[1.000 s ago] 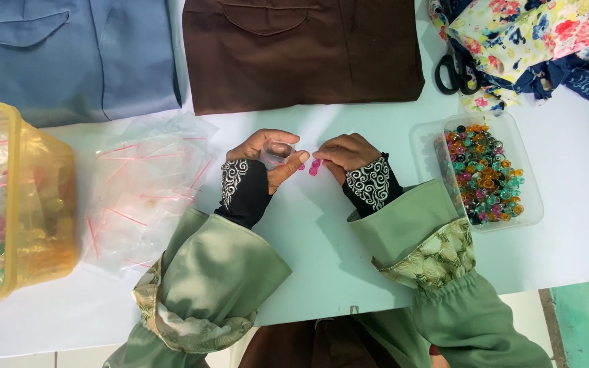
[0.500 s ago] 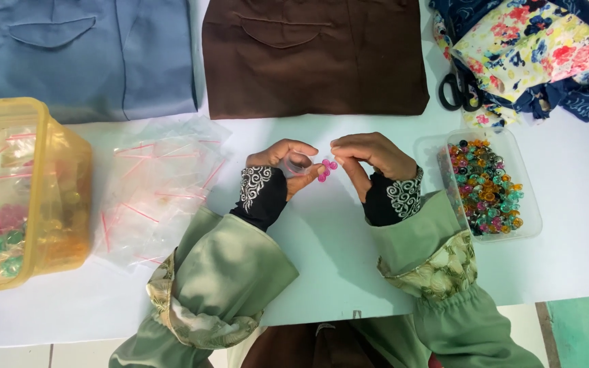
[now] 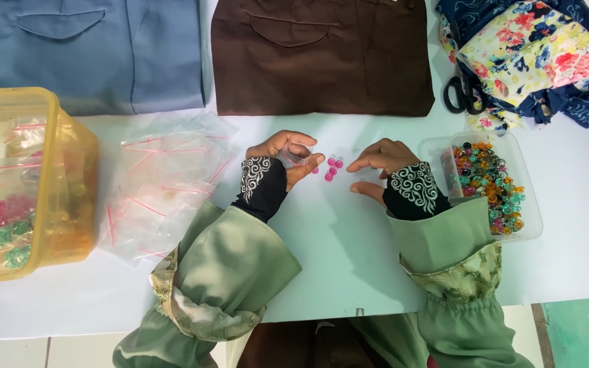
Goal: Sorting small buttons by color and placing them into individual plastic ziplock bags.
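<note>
Pink beads [image 3: 330,168] lie loose between both hands; left hand [image 3: 282,158] pinches small clear bag [image 3: 296,156] just left of beads; right hand [image 3: 382,165] fingers spread, empty, fingertips nearer.

Worktop [image 3: 349,259] is white. Far edge, left: folded blue-grey garment [image 3: 97,51] with a pocket flap. Beside it, far edge centre: folded dark brown garment [image 3: 322,54], also with a pocket flap. Far right corner: heap of floral fabric [image 3: 533,54] in cream, red and navy, with black-handled scissors [image 3: 459,92] lying against its left side. Left edge: translucent yellow plastic tub [image 3: 69,163] holding small filled bags with pink and green contents. Just right of the tub: loose pile of clear zip bags [image 3: 165,184] with red seal strips, touching the tub's side.
</note>
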